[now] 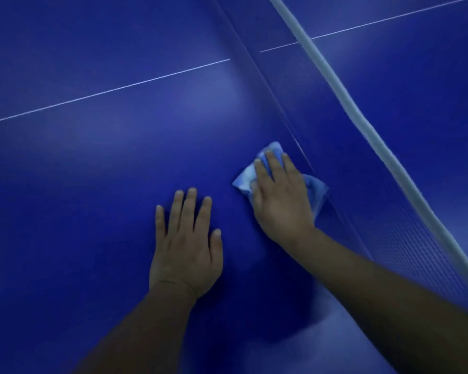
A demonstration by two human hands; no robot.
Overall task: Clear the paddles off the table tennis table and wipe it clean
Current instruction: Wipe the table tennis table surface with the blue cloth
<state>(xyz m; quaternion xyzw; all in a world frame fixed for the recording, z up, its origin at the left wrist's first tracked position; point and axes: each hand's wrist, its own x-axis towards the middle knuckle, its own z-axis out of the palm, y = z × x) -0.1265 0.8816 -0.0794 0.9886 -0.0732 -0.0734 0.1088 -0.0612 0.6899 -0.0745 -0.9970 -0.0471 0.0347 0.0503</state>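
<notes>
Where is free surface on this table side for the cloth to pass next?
Bare blue table lies left of the left hand, up to the white centre line. It is tight by the net, where the right hand presses the cloth.

Net (343,157), dark blue mesh w/ white top band (362,118), runs diagonally across right side.
</notes>
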